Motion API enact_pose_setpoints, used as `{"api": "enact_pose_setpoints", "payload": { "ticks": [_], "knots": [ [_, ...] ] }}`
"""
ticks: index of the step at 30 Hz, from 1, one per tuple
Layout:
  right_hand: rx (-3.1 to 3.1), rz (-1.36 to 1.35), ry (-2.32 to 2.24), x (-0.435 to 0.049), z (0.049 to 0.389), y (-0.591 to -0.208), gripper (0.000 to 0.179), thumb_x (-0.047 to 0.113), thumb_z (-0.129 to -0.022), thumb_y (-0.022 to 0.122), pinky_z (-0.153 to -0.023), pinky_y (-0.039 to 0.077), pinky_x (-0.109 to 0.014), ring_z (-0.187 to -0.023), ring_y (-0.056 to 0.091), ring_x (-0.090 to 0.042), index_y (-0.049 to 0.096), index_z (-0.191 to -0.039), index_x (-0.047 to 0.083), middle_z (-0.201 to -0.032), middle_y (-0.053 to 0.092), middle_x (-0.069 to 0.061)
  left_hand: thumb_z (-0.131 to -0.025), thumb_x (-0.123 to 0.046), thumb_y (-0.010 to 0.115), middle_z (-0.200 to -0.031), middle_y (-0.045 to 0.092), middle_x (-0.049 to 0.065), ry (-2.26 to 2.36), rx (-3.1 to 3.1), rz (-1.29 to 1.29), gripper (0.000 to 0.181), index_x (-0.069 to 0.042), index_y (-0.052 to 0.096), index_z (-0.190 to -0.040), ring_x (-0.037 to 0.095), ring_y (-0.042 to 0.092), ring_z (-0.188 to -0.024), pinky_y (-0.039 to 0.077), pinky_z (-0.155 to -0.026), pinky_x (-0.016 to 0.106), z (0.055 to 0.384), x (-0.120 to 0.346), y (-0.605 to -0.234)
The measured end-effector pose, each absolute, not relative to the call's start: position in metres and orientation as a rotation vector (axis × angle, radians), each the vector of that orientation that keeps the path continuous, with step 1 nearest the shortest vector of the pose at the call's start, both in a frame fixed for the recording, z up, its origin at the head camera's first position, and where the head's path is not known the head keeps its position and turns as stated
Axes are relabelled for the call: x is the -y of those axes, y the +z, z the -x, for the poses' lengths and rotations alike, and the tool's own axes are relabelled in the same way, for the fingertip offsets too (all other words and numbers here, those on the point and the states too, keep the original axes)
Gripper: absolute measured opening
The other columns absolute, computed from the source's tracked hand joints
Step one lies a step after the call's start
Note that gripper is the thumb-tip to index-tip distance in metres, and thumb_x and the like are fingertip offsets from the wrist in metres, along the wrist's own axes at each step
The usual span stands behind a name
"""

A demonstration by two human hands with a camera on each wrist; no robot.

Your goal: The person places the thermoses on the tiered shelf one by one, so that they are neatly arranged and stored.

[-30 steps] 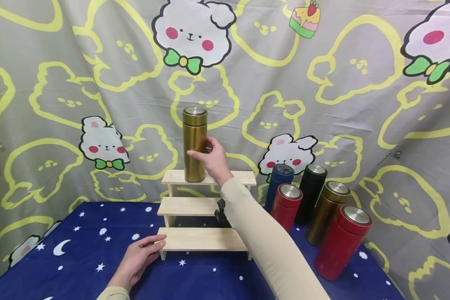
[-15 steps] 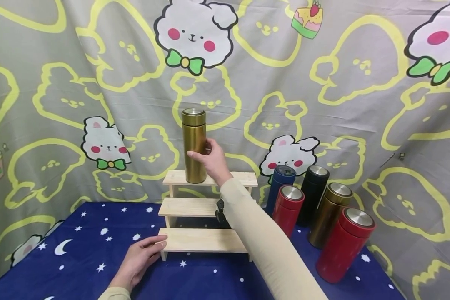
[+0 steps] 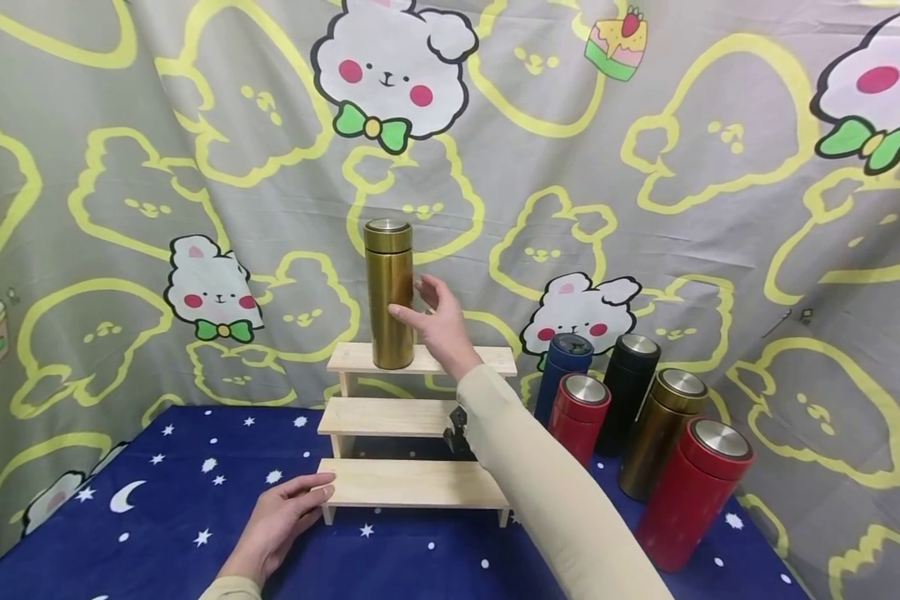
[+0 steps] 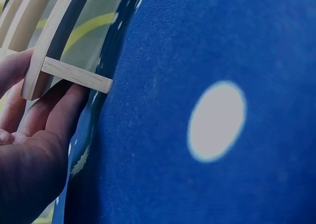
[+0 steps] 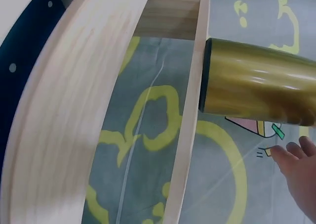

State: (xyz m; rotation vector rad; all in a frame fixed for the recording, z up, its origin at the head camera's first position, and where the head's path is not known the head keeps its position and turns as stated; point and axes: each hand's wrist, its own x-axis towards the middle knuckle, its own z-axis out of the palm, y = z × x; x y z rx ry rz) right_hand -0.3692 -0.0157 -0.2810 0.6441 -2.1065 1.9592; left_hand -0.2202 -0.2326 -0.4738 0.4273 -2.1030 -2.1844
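A gold thermos flask [image 3: 392, 300] stands upright on the top step of a three-step wooden stand [image 3: 412, 485], left of that step's middle. My right hand [image 3: 442, 325] is just to its right, thumb and fingers spread; the right wrist view shows a gap between the fingertips [image 5: 279, 155] and the flask's side. My left hand [image 3: 281, 517] grips the left end of the lowest step. In the left wrist view its thumb lies on one face of the board [image 4: 42, 61] and other fingers reach behind it.
At the right stand a blue flask [image 3: 562, 375], a black flask [image 3: 626, 392], a brown-gold flask [image 3: 660, 433] and two red flasks [image 3: 693, 496]. A blue star-patterned cloth [image 3: 195, 492] covers the table. A grey cartoon curtain [image 3: 285, 208] hangs close behind the stand.
My right hand has loosened from the gold flask and drawn slightly right, while the flask stays on the top step. The left hand keeps its grip on the stand.
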Motion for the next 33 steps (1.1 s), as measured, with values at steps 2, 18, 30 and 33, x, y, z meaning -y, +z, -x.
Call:
{"api": "enact_pose_setpoints", "payload": {
  "ticks": [2,18,30,33],
  "knots": [
    [2.115,-0.641,1.938,0.010,0.367,-0.284,0.079,0.023,-0.085,0.079,-0.113,0.028,-0.040,-0.137,0.036,-0.020,0.036,-0.149,0.005,-0.148,0.043,-0.011,-0.085,-0.008,0.077,-0.115,0.064,0.012,-2.190,2.098,-0.426,0.035,0.007,0.069,-0.115,0.016,0.060,-0.095,0.054,-0.079,0.029,0.220,0.233,-0.474],
    [2.216,-0.693,1.859,-0.040,0.311,-0.294,0.070,0.027,-0.087,0.078,-0.112,0.030,-0.038,-0.134,0.040,-0.017,0.043,-0.145,0.009,-0.145,0.047,-0.008,-0.083,-0.009,0.080,-0.121,0.062,0.015,-2.199,2.094,-0.437,0.035,0.006,0.070,-0.113,0.015,0.062,-0.095,0.055,-0.080,0.030,0.227,0.229,-0.476],
    [2.252,-0.723,1.823,-0.082,0.262,-0.309,0.065,0.027,-0.088,0.077,-0.109,0.036,-0.039,-0.133,0.042,-0.016,0.046,-0.143,0.014,-0.143,0.049,-0.002,-0.084,-0.007,0.078,-0.121,0.062,0.016,-2.209,2.094,-0.439,0.036,0.008,0.068,-0.115,0.015,0.062,-0.094,0.055,-0.079,0.028,0.223,0.232,-0.476],
    [2.265,-0.711,1.801,-0.093,0.249,-0.312,0.065,0.026,-0.087,0.077,-0.109,0.035,-0.039,-0.134,0.042,-0.019,0.047,-0.143,0.013,-0.143,0.050,-0.004,-0.084,-0.007,0.078,-0.121,0.062,0.016,-2.205,2.097,-0.442,0.036,0.007,0.068,-0.116,0.014,0.062,-0.093,0.054,-0.079,0.028,0.222,0.232,-0.475]
  ]
}}
